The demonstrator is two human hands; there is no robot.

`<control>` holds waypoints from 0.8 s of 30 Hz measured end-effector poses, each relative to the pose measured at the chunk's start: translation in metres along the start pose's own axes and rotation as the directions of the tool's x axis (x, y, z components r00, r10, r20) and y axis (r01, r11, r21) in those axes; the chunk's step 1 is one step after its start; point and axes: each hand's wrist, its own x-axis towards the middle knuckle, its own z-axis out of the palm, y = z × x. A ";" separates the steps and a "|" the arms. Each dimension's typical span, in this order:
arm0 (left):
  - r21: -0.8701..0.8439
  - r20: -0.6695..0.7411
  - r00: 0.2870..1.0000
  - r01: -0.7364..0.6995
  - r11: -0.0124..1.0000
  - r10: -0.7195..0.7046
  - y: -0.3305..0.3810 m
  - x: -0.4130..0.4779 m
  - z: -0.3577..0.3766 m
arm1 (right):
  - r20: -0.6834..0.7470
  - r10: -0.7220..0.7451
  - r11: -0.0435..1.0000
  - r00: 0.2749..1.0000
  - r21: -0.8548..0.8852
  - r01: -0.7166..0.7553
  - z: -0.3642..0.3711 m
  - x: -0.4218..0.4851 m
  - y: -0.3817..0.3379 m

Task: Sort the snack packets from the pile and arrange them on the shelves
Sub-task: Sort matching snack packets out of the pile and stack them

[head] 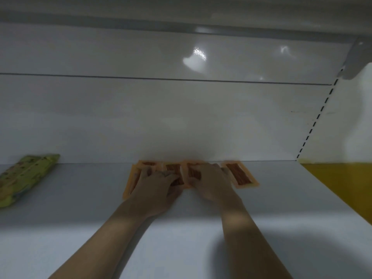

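Observation:
Several orange snack packets (239,175) with brown picture panels lie flat in a row at the back of a white shelf (181,228), against the rear wall. My left hand (155,187) rests flat on the left packets, its fingers spread over them. Over the middle packets lies my right hand (211,184), fingers stretched forward and touching them. The rightmost orange packet lies uncovered, angled a little. The image is blurred, so finer finger detail is unclear.
A green snack packet (24,176) lies at the far left of the same shelf. A yellow panel (342,182) borders the shelf on the right below a slotted upright (318,117). Another shelf's underside (181,17) hangs overhead.

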 end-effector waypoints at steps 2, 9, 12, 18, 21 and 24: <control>-0.016 -0.073 0.997 -0.026 1.000 0.024 -0.007 0.003 0.005 | 0.025 0.011 1.000 1.000 0.002 -0.011 0.002 0.001 0.000; -0.021 -0.026 1.000 -0.015 1.000 0.015 -0.015 0.008 0.013 | 0.026 0.039 0.999 0.999 -0.012 -0.038 0.000 0.004 0.004; -0.027 -0.003 1.000 -0.007 1.000 0.007 -0.016 0.009 0.014 | -0.097 0.246 0.969 0.965 0.011 -0.246 -0.014 0.005 0.019; -0.035 -0.044 0.994 -0.098 0.995 0.097 -0.007 0.007 0.013 | -0.014 0.379 0.925 0.925 0.002 -0.379 -0.013 0.000 0.041; -0.052 -0.013 0.994 -0.112 0.992 0.112 -0.003 0.006 0.009 | -0.022 0.292 0.957 0.956 0.004 -0.292 -0.007 0.004 0.033; -0.071 -0.035 0.991 -0.130 0.989 0.128 -0.005 0.004 0.010 | -0.031 0.238 0.971 0.971 0.033 -0.237 -0.008 0.001 0.031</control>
